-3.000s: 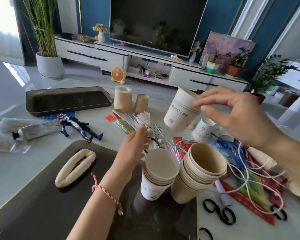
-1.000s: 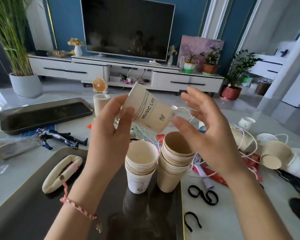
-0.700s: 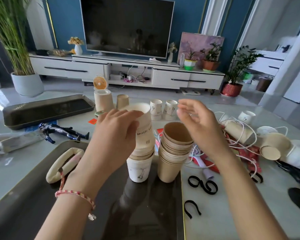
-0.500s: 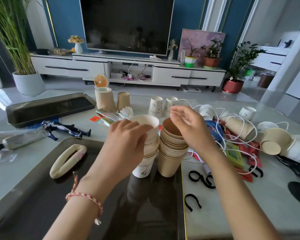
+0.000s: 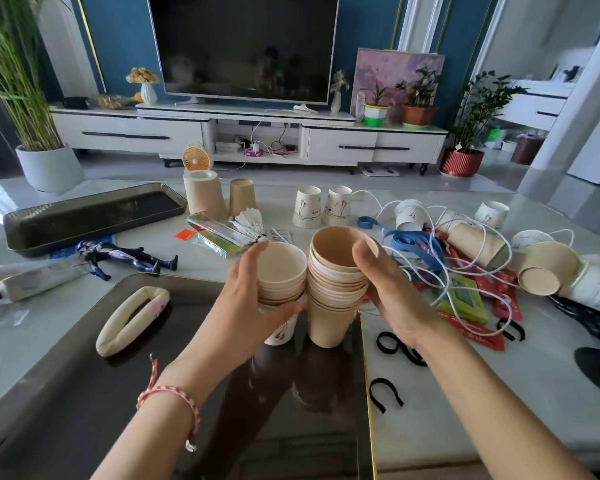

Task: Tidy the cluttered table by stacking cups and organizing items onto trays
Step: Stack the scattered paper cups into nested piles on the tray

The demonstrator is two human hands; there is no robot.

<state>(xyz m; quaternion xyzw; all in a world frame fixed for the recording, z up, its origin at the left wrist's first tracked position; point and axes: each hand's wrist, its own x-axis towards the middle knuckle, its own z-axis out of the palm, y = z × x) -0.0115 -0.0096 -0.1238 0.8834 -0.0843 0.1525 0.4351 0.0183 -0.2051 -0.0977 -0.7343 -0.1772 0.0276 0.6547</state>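
Two stacks of paper cups stand side by side on the near dark tray (image 5: 84, 393). My left hand (image 5: 246, 306) grips the white cup stack (image 5: 281, 271) from its left side, thumb in front. My right hand (image 5: 392, 292) grips the brown cup stack (image 5: 333, 292) from the right, thumb over the rim. Loose cups stand further back: two white upside-down cups (image 5: 321, 211) and two brown upside-down cups (image 5: 219, 197). More cups (image 5: 548, 268) lie tipped at the right among a white cord.
A second dark tray (image 5: 94, 216) lies at the back left. A toy figure (image 5: 125, 254), a tube (image 5: 35, 280), a cloth roll (image 5: 132, 318), packets (image 5: 219, 235), blue ribbon (image 5: 413, 242), red wrappers and black hair ties (image 5: 399, 348) litter the table.
The white cup I held in the air went onto the white stack. My right hand then came down onto the brown stack, and both hands now hold their stacks.
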